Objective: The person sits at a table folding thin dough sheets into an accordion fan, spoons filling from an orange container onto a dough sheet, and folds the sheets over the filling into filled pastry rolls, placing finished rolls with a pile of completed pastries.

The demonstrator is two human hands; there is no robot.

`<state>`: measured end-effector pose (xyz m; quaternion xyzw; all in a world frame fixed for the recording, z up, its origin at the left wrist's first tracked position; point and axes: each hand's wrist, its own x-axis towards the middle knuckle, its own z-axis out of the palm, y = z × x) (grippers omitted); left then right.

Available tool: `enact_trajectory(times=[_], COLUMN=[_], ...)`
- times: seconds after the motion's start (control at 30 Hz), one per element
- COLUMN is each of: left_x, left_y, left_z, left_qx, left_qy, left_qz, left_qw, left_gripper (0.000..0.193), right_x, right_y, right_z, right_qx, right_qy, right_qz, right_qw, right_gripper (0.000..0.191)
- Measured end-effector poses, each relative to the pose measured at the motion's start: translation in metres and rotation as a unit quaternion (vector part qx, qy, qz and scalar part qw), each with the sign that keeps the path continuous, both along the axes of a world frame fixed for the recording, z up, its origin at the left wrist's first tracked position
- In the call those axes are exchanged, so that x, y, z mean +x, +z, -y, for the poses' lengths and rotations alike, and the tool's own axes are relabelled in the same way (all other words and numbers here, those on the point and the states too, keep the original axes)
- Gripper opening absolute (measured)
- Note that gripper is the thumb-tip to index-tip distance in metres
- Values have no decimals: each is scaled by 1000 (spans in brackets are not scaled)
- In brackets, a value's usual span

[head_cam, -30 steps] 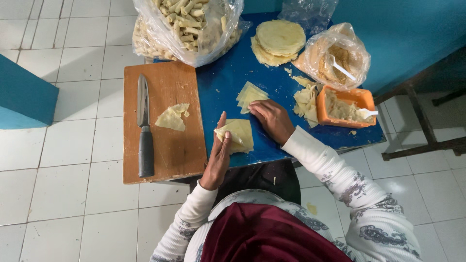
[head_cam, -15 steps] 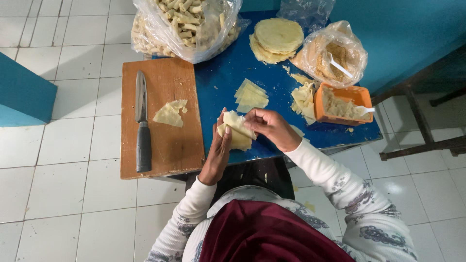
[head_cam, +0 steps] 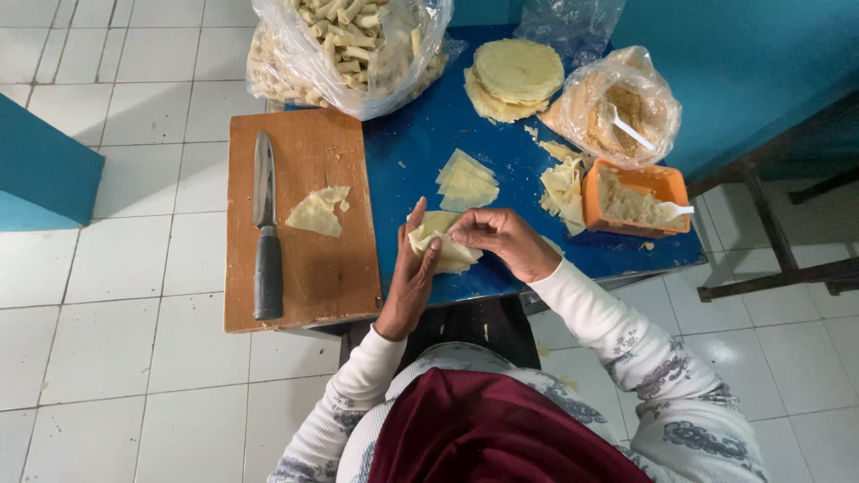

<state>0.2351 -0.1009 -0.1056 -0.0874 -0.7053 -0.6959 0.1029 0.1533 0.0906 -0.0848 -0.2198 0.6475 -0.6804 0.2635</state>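
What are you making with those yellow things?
A person is folding a thin pale yellow wrapper with both hands over a blue table. The left hand cups it from the side while the right hand pinches its top edge with the fingers. More cut wrappers lie just behind. An orange tub of filling sits to the right, and a knife rests on a wooden cutting board. A bag of finished rolls stands at the back.

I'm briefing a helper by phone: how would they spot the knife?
Find the brown wooden cutting board left of the blue table. The black-handled steel knife lies along its left side, blade pointing away, beside a pale dough scrap; it is the only metal tool there.
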Motion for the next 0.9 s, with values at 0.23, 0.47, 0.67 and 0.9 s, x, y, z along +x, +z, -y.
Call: enact_trajectory(times=[0.23, 0.47, 0.67, 0.9], left_x=[1, 8, 8, 4], left_y=[-6, 6, 9, 6], left_z=[5, 4, 4, 3], left_qx=[-84, 94, 14, -7], left_qy=[-23, -20, 46, 79], left_qz=[-80, 50, 12, 25], left_qw=[993, 994, 999, 997], left_gripper=[57, 58, 53, 52], right_x=[-5, -60, -65, -39], right_y=[-9, -6, -8, -15], right_z=[-7, -21, -5, -18], right_qx=[-65, -72, 260, 216], right_qy=[-7, -168, -184, -124], right_qz=[140, 25, -537, -584], right_qw=[988, 983, 781, 772], right_gripper=[14, 12, 9, 8])
